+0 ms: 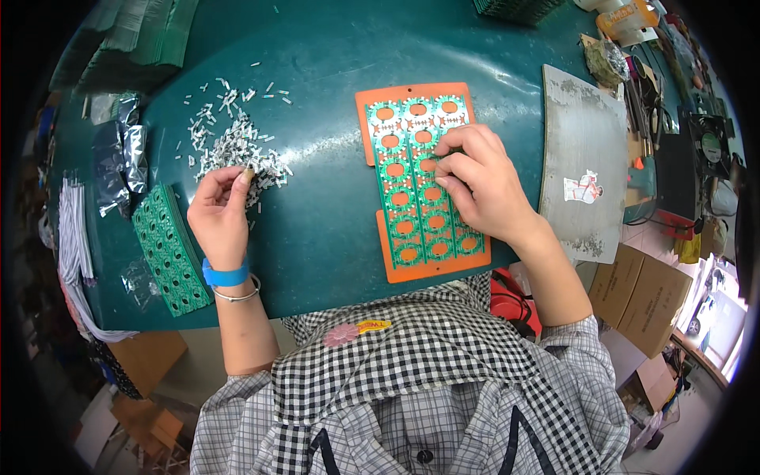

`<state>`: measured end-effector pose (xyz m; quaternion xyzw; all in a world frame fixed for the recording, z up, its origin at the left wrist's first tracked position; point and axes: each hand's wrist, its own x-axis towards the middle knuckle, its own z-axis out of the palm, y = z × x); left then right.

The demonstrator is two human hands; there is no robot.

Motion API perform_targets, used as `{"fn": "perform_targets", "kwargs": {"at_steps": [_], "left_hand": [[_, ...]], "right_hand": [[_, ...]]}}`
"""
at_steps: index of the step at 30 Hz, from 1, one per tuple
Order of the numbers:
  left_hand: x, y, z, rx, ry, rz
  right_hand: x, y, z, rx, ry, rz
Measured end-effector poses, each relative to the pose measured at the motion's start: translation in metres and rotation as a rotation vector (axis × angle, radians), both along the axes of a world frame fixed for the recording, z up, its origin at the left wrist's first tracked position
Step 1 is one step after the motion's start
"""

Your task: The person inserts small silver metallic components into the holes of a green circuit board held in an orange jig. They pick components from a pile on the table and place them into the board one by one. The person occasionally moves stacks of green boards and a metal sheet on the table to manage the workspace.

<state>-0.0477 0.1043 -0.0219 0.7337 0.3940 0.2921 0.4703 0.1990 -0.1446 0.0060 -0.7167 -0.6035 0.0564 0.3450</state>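
Note:
My left hand (220, 215), with a blue band on its wrist, is at the near edge of a loose pile of small white parts with dark ends (237, 144). Its thumb and forefinger are pinched together; what lies between them is too small to make out. My right hand (487, 184) bends over a green circuit board panel (413, 207) with oval openings. The thumb and fingers come together at the panel's right side, hiding that part of it and whatever they hold. Under the panel lies an orange fixture plate (423, 274).
Left of the pile are a stack of green board panels (170, 249), silver foil bags (119, 158) and a bundle of white wires (73, 229). More stacked boards (146, 39) stand at the far left. A worn grey metal sheet (582, 150) covers the right side; cardboard boxes (640, 297) stand below.

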Motion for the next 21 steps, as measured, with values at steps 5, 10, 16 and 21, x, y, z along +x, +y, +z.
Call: {"fn": "perform_targets", "kwargs": {"at_steps": [5,10,16,21], "left_hand": [[-0.001,0.002,0.008,-0.542,-0.349,-0.089],[0.006,-0.005,0.007,-1.256,-0.746,-0.218],[0.022,-0.034,0.013,-1.144,-0.625,-0.367],[0.032,-0.054,0.026,-0.932,-0.468,-0.357]], "right_hand": [[-0.002,0.001,0.003,-0.041,-0.102,0.044],[-0.003,0.000,0.007,-0.067,-0.097,0.036],[-0.009,0.012,0.022,0.021,0.048,0.002],[-0.026,0.034,0.029,0.073,0.269,0.063]]}}
